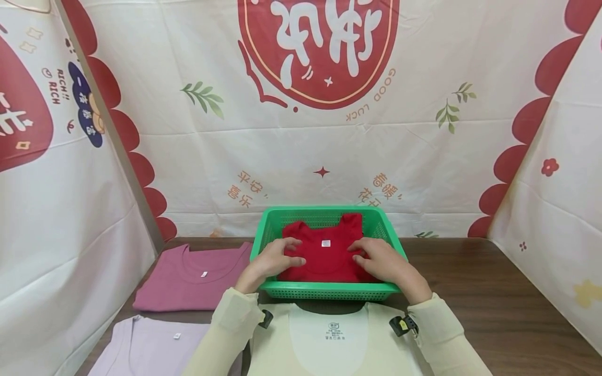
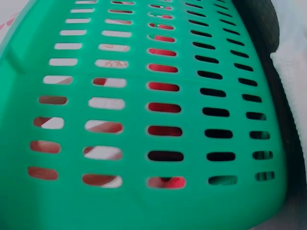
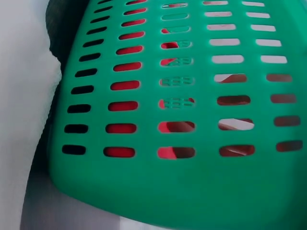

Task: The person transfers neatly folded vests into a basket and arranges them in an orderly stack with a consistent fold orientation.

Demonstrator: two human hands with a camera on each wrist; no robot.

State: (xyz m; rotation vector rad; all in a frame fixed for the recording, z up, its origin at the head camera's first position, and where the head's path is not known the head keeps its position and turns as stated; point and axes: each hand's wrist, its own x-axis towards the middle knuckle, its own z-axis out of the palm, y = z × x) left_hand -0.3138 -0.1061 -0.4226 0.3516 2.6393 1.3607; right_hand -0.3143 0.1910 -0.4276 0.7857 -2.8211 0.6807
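Note:
A folded red top with a small white neck label lies inside a green plastic basket. My left hand reaches over the basket's front left side, its fingers loosely bent at the red top's left part. At the right part is my right hand, thumb and fingers apart and slightly bent. Whether the fingertips touch the cloth is hard to tell. Both wrist views are filled by the basket's slotted wall; red cloth and bits of the hands show through the slots.
A cream top lies in front of the basket, between my forearms. To the left are a folded mauve-pink top and a pale lilac top. Brown wooden table extends to the right. Printed white cloth hangs behind and at both sides.

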